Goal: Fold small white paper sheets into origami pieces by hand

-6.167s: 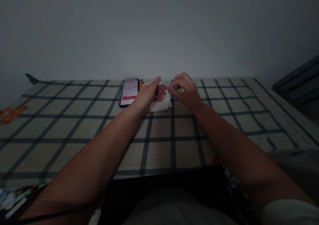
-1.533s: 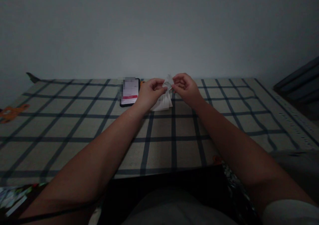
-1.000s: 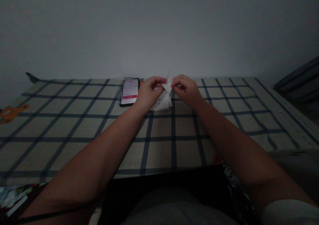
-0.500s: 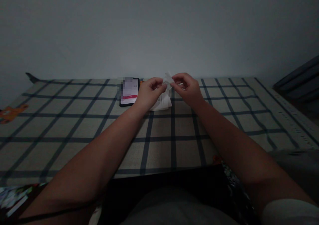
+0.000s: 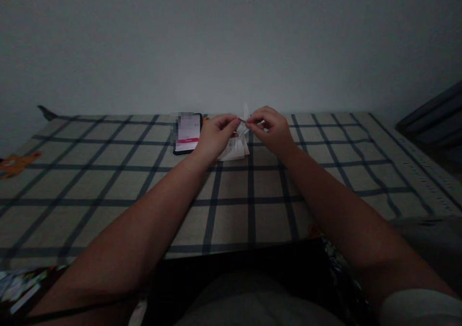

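A thin white piece of paper (image 5: 242, 127) is pinched between my two hands above the table, one end standing up in a point. My left hand (image 5: 218, 132) grips its left side with thumb and forefinger. On the other side, my right hand (image 5: 271, 127) pinches it the same way, fingertips almost touching the left ones. Below them lies a printed white paper sheet (image 5: 234, 151), partly covered by my left hand. A phone (image 5: 189, 134) with a lit screen lies just left of my left hand.
A checked tablecloth (image 5: 231, 220) covers the table, which meets a plain wall (image 5: 231, 42) at the back. An orange figure (image 5: 18, 164) shows at the far left. A dark slatted object (image 5: 433, 107) stands off the right edge.
The paper between my fingers has shifted shape: its upper end now stands up narrower, and a thin edge is stretched between the fingertips. Both hands have barely moved.
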`<action>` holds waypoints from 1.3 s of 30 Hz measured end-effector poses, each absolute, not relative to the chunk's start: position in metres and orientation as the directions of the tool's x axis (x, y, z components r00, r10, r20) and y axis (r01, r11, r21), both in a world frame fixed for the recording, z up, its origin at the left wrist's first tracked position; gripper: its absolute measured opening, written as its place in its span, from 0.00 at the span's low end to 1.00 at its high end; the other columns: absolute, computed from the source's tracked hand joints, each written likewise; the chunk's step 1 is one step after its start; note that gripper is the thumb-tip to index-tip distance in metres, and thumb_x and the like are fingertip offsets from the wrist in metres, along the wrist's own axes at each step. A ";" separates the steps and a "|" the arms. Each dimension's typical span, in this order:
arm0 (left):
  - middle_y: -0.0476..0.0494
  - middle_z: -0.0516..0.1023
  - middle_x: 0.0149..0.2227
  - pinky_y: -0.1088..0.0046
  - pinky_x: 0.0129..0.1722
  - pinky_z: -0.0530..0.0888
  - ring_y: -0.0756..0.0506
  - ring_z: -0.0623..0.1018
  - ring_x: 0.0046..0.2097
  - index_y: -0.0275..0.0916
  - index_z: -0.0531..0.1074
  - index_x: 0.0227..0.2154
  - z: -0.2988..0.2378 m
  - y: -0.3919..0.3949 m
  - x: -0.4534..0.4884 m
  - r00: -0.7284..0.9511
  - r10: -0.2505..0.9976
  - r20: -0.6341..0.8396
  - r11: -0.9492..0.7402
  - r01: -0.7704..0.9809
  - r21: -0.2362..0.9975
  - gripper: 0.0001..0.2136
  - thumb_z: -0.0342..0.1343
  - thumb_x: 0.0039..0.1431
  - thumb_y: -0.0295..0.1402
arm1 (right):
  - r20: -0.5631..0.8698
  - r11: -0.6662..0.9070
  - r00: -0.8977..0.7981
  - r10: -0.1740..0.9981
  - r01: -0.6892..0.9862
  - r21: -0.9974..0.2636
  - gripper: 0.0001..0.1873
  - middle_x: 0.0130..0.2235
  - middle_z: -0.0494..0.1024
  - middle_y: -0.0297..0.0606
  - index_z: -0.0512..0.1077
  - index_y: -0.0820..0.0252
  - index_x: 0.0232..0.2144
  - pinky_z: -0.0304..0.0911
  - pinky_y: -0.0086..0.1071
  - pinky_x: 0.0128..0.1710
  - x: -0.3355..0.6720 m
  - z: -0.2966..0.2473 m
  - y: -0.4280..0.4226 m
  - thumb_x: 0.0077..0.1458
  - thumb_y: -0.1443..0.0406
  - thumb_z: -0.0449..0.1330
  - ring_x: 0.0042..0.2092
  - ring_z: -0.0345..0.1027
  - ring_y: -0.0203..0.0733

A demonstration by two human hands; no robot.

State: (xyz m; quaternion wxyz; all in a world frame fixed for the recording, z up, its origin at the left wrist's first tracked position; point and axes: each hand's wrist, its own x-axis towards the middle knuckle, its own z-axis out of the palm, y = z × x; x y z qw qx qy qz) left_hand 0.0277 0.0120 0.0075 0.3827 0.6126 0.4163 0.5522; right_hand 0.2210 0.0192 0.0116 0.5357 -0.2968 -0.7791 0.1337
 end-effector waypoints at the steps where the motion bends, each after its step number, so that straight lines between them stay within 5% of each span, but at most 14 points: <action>1: 0.47 0.82 0.33 0.72 0.37 0.81 0.48 0.79 0.35 0.39 0.81 0.34 0.007 0.013 0.027 0.042 0.929 0.368 -0.370 0.098 0.924 0.11 0.67 0.58 0.42 | 0.754 0.792 -0.263 0.602 0.315 -0.522 0.11 0.37 0.78 0.40 0.78 0.54 0.33 0.67 0.34 0.31 0.221 0.011 0.019 0.61 0.55 0.65 0.39 0.70 0.43; 9: 0.45 0.83 0.36 0.71 0.38 0.79 0.46 0.80 0.38 0.41 0.81 0.37 0.006 0.013 0.025 0.045 0.911 0.411 -0.413 0.128 0.902 0.14 0.67 0.57 0.47 | 0.701 0.767 -0.315 0.640 0.310 -0.561 0.12 0.37 0.77 0.37 0.77 0.56 0.38 0.65 0.34 0.32 0.224 0.002 0.030 0.59 0.54 0.67 0.34 0.68 0.40; 20: 0.42 0.84 0.44 0.63 0.49 0.81 0.42 0.82 0.50 0.41 0.81 0.36 0.016 0.003 0.029 0.078 0.956 0.284 -0.278 -0.083 0.957 0.09 0.63 0.57 0.40 | 0.717 0.778 -0.305 0.627 0.286 -0.559 0.07 0.35 0.78 0.38 0.78 0.54 0.33 0.69 0.41 0.44 0.224 0.006 0.028 0.61 0.58 0.64 0.40 0.72 0.45; 28: 0.46 0.84 0.39 0.65 0.48 0.80 0.45 0.81 0.42 0.41 0.81 0.40 0.007 0.010 0.030 0.096 0.926 0.364 -0.367 0.008 0.930 0.13 0.66 0.49 0.32 | 0.634 0.670 -0.216 0.743 0.211 -0.712 0.17 0.35 0.77 0.37 0.78 0.55 0.36 0.70 0.36 0.35 0.222 -0.001 0.030 0.57 0.49 0.69 0.36 0.73 0.42; 33: 0.45 0.83 0.40 0.67 0.43 0.80 0.46 0.81 0.41 0.41 0.79 0.42 0.010 0.009 0.029 0.106 0.932 0.347 -0.350 0.015 0.937 0.12 0.65 0.56 0.38 | 0.508 0.527 -0.204 0.837 0.053 -0.848 0.24 0.32 0.78 0.34 0.76 0.55 0.39 0.74 0.35 0.34 0.220 -0.004 0.033 0.53 0.43 0.70 0.32 0.73 0.38; 39: 0.42 0.78 0.53 0.71 0.40 0.77 0.46 0.79 0.44 0.43 0.75 0.50 0.008 0.007 0.031 0.135 0.906 0.401 -0.420 0.176 0.890 0.28 0.75 0.43 0.33 | 0.430 0.425 -0.148 0.890 -0.065 -0.903 0.25 0.31 0.78 0.32 0.75 0.54 0.39 0.77 0.34 0.35 0.219 -0.004 0.037 0.51 0.44 0.72 0.32 0.75 0.38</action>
